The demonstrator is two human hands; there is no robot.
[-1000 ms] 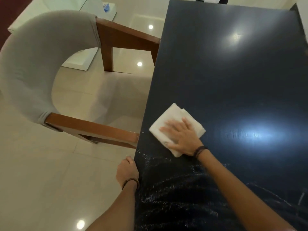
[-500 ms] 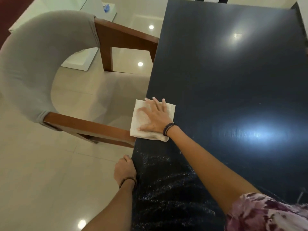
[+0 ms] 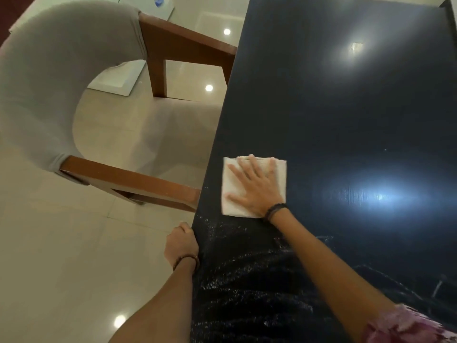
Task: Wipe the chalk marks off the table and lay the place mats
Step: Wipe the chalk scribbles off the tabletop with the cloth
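Observation:
A long dark table fills the right side of the view. White chalk marks smear its near end. A folded white cloth lies flat on the table close to the left edge. My right hand presses down on the cloth with fingers spread and straight. My left hand grips the table's left edge, fingers curled round it, just nearer than the cloth. No place mats are in view.
A chair with a curved grey back and brown wooden arms stands at the table's left side, its near arm touching the edge. Glossy beige floor tiles lie to the left. A white low unit sits beyond the chair.
My right hand slid the cloth left to overhang the table's edge, then back right onto the table. My left hand stayed on the edge.

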